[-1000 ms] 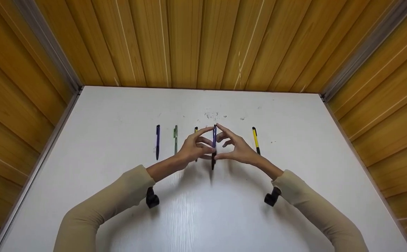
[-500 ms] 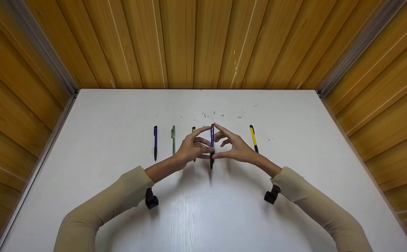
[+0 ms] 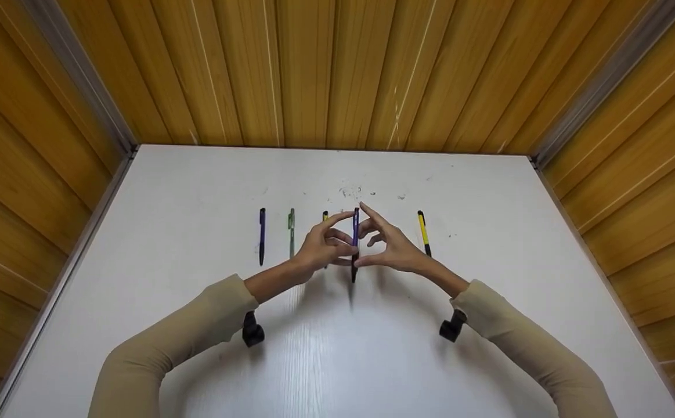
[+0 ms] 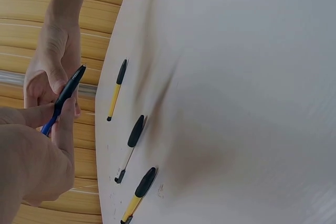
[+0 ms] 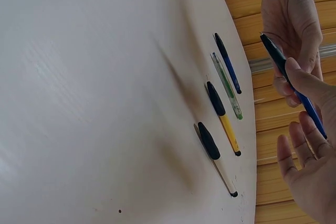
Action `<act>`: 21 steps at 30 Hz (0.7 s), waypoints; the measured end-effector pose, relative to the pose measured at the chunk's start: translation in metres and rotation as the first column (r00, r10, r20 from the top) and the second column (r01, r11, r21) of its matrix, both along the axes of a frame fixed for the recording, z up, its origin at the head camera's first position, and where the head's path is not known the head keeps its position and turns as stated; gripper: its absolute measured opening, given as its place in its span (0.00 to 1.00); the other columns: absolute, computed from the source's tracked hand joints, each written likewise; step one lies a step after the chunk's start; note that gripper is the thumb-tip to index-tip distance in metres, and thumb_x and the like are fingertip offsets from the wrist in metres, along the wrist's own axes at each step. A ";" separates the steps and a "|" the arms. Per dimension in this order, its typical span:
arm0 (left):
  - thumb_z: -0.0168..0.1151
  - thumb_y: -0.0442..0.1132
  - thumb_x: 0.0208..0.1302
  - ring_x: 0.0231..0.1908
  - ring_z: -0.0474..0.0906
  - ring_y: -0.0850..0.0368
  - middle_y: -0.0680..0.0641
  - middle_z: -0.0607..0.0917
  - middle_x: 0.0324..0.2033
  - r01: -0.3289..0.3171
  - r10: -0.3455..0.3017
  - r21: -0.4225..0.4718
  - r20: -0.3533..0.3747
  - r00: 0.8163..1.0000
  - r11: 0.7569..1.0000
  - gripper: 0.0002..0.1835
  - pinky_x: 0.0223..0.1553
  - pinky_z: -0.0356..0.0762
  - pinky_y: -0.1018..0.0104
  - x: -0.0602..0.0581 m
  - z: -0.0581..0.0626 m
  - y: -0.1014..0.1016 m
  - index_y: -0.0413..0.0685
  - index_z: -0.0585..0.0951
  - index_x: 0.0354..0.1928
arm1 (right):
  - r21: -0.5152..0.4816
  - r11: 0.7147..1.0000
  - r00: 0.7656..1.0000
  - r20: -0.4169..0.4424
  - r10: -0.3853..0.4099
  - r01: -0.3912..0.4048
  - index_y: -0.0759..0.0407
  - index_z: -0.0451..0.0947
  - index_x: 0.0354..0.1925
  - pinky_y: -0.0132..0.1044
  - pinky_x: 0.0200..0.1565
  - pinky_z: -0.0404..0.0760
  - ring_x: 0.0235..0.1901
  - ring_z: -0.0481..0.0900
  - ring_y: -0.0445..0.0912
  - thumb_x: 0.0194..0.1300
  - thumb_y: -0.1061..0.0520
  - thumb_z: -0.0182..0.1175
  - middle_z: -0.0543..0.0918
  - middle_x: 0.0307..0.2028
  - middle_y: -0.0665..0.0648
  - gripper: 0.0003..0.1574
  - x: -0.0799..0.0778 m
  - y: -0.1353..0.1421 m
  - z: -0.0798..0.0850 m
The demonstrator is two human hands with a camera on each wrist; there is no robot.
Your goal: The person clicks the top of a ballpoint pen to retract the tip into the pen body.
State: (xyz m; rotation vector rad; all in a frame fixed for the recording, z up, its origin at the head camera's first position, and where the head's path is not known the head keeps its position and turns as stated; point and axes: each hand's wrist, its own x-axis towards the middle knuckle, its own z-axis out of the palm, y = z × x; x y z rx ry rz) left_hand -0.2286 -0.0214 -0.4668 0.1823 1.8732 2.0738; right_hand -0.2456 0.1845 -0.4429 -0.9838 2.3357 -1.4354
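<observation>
Blue pen [image 3: 356, 227] sits above the bench [image 3: 337, 366], dark end toward six o'clock; fingers of left hand [image 3: 320, 245] and right hand [image 3: 395, 247] pinch it. One yellow pen [image 3: 423, 231] lies at three o'clock.

Both arms [image 3: 189, 322] bend inward; the left hand [image 3: 317, 247] pinches, and the right hand [image 3: 396, 248] faces it, thumb [image 3: 373, 259] and index finger [image 3: 376, 217] spread apart.

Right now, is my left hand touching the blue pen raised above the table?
Touching. The left wrist view plainly shows the left hand pinching the raised blue pen between its fingers.
</observation>
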 end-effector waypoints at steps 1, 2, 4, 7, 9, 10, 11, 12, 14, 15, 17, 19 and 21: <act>0.67 0.22 0.61 0.40 0.85 0.56 0.45 0.81 0.42 -0.002 0.002 0.000 0.000 1.000 1.000 0.43 0.46 0.91 0.52 0.000 0.000 0.000 0.56 0.66 0.77 | -0.005 1.000 1.000 0.000 0.003 -0.003 0.72 0.45 0.79 0.64 0.56 0.81 0.57 0.76 0.64 0.54 0.71 0.75 0.77 0.55 0.73 0.66 0.000 0.000 0.000; 0.67 0.22 0.61 0.39 0.85 0.56 0.45 0.81 0.41 -0.006 0.006 0.001 0.001 1.000 1.000 0.43 0.46 0.91 0.52 0.000 0.000 0.000 0.56 0.66 0.76 | -0.011 1.000 1.000 0.001 0.005 -0.005 0.72 0.45 0.79 0.63 0.56 0.81 0.57 0.76 0.64 0.54 0.71 0.75 0.77 0.55 0.73 0.66 0.001 0.000 0.000; 0.66 0.21 0.61 0.38 0.85 0.56 0.46 0.81 0.40 -0.015 0.015 0.009 0.013 1.000 1.000 0.43 0.45 0.91 0.52 0.001 0.001 0.001 0.56 0.66 0.76 | -0.020 1.000 1.000 0.004 0.005 -0.005 0.72 0.47 0.78 0.63 0.56 0.81 0.57 0.75 0.66 0.54 0.71 0.75 0.77 0.55 0.74 0.65 0.001 -0.001 0.000; 0.66 0.20 0.59 0.37 0.85 0.55 0.46 0.81 0.38 -0.041 0.040 0.023 0.046 0.998 0.999 0.43 0.44 0.92 0.52 0.000 0.002 0.002 0.55 0.68 0.76 | -0.029 1.000 1.000 0.009 -0.010 0.010 0.72 0.49 0.78 0.60 0.55 0.82 0.56 0.76 0.68 0.53 0.71 0.75 0.77 0.53 0.74 0.64 0.001 -0.001 -0.001; 0.65 0.19 0.58 0.36 0.85 0.55 0.47 0.80 0.38 -0.060 0.058 0.034 0.070 0.996 0.998 0.44 0.44 0.92 0.52 0.000 0.003 0.004 0.56 0.69 0.75 | -0.034 0.999 1.000 0.010 -0.027 0.027 0.71 0.50 0.78 0.59 0.54 0.83 0.55 0.76 0.68 0.53 0.71 0.75 0.78 0.52 0.75 0.63 0.002 -0.002 -0.001; 0.65 0.19 0.58 0.36 0.85 0.54 0.46 0.80 0.37 -0.067 0.065 0.034 0.075 0.995 0.997 0.44 0.44 0.92 0.52 0.000 0.004 0.005 0.56 0.69 0.75 | -0.037 0.999 0.999 0.007 -0.037 0.037 0.71 0.50 0.78 0.58 0.53 0.83 0.55 0.77 0.68 0.53 0.71 0.75 0.79 0.51 0.75 0.63 0.002 -0.002 -0.001; 0.64 0.18 0.57 0.36 0.85 0.54 0.46 0.80 0.37 -0.076 0.073 0.036 0.077 0.994 0.996 0.43 0.43 0.92 0.52 -0.001 0.005 0.005 0.56 0.70 0.74 | -0.039 0.998 0.999 0.001 -0.046 0.046 0.71 0.51 0.78 0.57 0.52 0.84 0.54 0.77 0.68 0.52 0.71 0.75 0.79 0.51 0.75 0.63 0.002 -0.003 0.000; 0.64 0.18 0.57 0.36 0.85 0.54 0.46 0.80 0.37 -0.082 0.079 0.036 0.078 0.994 0.996 0.43 0.43 0.92 0.52 -0.001 0.006 0.006 0.56 0.70 0.74 | -0.042 0.998 0.999 -0.005 -0.052 0.052 0.71 0.51 0.78 0.57 0.52 0.84 0.53 0.78 0.68 0.52 0.71 0.76 0.79 0.50 0.75 0.63 0.003 -0.003 0.000; 0.64 0.18 0.57 0.35 0.85 0.54 0.46 0.80 0.37 -0.092 0.089 0.035 0.078 0.993 0.995 0.43 0.43 0.92 0.52 -0.001 0.008 0.006 0.55 0.71 0.74 | -0.045 0.997 0.998 -0.018 -0.068 0.067 0.71 0.53 0.77 0.57 0.50 0.84 0.52 0.78 0.67 0.51 0.71 0.76 0.80 0.49 0.75 0.62 0.003 -0.004 0.002; 0.64 0.18 0.57 0.35 0.85 0.54 0.46 0.80 0.37 -0.094 0.092 0.032 0.076 0.993 0.995 0.43 0.42 0.92 0.52 -0.001 0.008 0.006 0.55 0.71 0.74 | -0.047 0.996 0.997 -0.022 -0.076 0.075 0.71 0.54 0.77 0.57 0.49 0.85 0.51 0.79 0.67 0.51 0.71 0.76 0.81 0.48 0.75 0.62 0.003 -0.004 0.002; 0.64 0.17 0.57 0.35 0.85 0.54 0.46 0.80 0.37 -0.097 0.095 0.030 0.071 0.993 0.995 0.43 0.42 0.92 0.52 -0.001 0.009 0.006 0.55 0.71 0.73 | -0.047 0.995 0.996 -0.029 -0.090 0.089 0.71 0.55 0.76 0.57 0.48 0.85 0.50 0.79 0.66 0.50 0.71 0.77 0.82 0.47 0.74 0.62 0.003 -0.005 0.004; 0.64 0.17 0.57 0.35 0.85 0.55 0.46 0.80 0.36 -0.097 0.095 0.029 0.065 0.993 0.995 0.42 0.42 0.92 0.52 -0.001 0.010 0.007 0.55 0.72 0.73 | -0.049 0.994 0.994 -0.032 -0.102 0.101 0.71 0.56 0.76 0.57 0.47 0.85 0.49 0.79 0.65 0.49 0.71 0.77 0.82 0.46 0.74 0.61 0.004 -0.006 0.004; 0.65 0.17 0.56 0.34 0.85 0.55 0.46 0.80 0.36 -0.096 0.094 0.031 0.060 0.994 0.995 0.43 0.42 0.92 0.52 -0.001 0.010 0.007 0.54 0.72 0.73 | -0.050 0.993 0.994 -0.035 -0.108 0.106 0.71 0.57 0.75 0.56 0.46 0.85 0.49 0.80 0.64 0.49 0.71 0.78 0.83 0.46 0.73 0.61 0.004 -0.006 0.005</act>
